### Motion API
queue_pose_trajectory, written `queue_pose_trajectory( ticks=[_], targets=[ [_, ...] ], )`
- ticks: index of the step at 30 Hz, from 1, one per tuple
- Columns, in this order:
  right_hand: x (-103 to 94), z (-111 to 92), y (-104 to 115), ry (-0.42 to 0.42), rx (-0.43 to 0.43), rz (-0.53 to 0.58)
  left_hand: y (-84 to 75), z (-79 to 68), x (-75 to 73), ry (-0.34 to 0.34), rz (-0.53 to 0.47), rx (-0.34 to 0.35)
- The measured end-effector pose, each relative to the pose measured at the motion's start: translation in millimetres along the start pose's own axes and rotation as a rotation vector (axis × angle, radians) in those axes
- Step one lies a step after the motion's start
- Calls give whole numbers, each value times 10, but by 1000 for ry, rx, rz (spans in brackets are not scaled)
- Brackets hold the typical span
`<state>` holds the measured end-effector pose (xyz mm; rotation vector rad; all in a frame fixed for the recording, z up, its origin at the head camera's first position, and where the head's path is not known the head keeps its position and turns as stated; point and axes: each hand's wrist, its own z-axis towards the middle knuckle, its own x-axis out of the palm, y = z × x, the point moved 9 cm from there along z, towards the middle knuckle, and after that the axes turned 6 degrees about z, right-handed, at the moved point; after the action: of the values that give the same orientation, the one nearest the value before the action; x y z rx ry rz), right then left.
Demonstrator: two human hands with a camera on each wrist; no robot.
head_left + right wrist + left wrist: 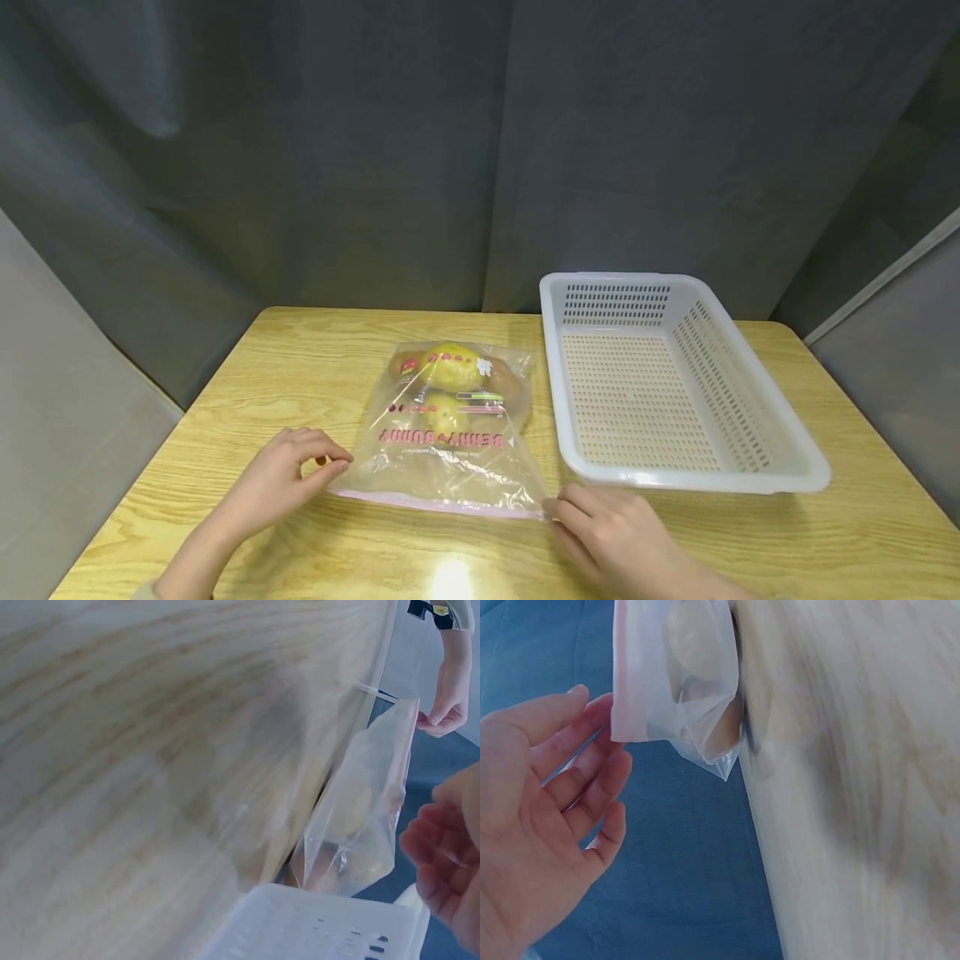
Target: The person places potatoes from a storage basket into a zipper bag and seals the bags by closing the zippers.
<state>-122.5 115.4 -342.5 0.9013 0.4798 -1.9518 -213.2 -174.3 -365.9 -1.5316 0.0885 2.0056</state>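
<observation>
A clear zip bag (442, 462) with red print and a pink-edged opening lies on the table, its opening towards me. Inside are yellow and brownish rounded items, like fruit or vegetables (450, 368). At the bag's near left corner is my left hand (288, 467), fingers loosely bent. The left wrist view has its thumb apart from the bag and its fingertips right at the pink edge (622, 682). Over by the near right corner my right hand (611, 529) has its fingertips beside the bag's edge; in the right wrist view a gap shows between the loosely bent fingers (424, 844) and the plastic.
A white perforated plastic basket (558, 400) stands to the right of the bag, near my right hand. Under everything is a light wooden table (247, 375). Dark curtain fabric (390, 167) hangs behind its far edge, with grey panels at both sides.
</observation>
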Motion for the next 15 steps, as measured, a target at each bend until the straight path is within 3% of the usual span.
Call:
queue_pose_trajectory(
  ticks=[7,15],
  targets=[
    [-342,95,-37,-134,-92,-70,-44,152,-110,-28,2,67],
    [-679,125,-443,-139,-32,-189,44,413,-231,-12,3,52]
  ],
)
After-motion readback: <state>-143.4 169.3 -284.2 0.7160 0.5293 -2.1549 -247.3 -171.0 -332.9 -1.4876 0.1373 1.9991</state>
